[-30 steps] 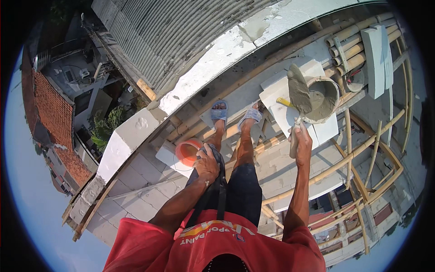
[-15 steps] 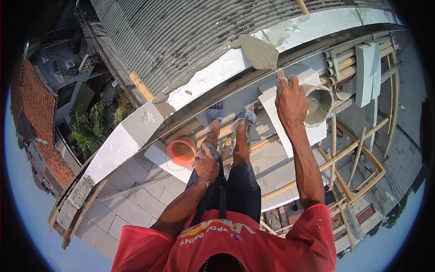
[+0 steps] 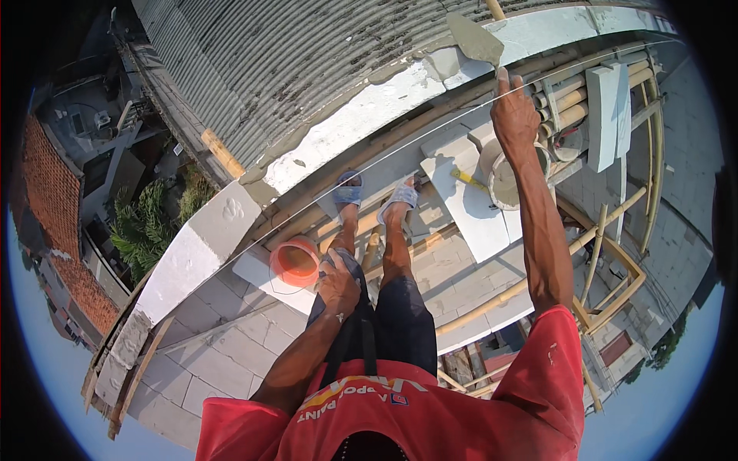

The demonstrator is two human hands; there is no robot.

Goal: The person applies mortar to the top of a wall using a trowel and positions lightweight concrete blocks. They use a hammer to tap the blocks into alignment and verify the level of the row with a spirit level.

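Note:
My right hand (image 3: 515, 115) grips a trowel by its handle, mostly hidden in my fist. The grey, mortar-smeared trowel blade (image 3: 475, 40) lies over the top of a long white block wall (image 3: 346, 131), beside a wet mortar patch (image 3: 444, 63). Beneath my right forearm stands a mortar bucket (image 3: 509, 180), partly covered by the arm. My left hand (image 3: 337, 286) rests on my bent left knee, fingers apart, holding nothing. Just left of it is an orange bucket (image 3: 296, 263) with a thin wire handle.
A taut string (image 3: 415, 146) runs alongside the wall. Beyond it lies a corrugated roof (image 3: 292, 69). A yellow-handled tool (image 3: 467, 178) lies on a white board (image 3: 480, 230). Bamboo poles (image 3: 492, 303) cross the scaffold near my feet. White slabs (image 3: 609, 115) lean at right.
My right hand has carried the trowel farther right and away along the wall. The mortar patch and the yellow-handled tool now show. My left hand stays on the knee; the view has shifted slightly.

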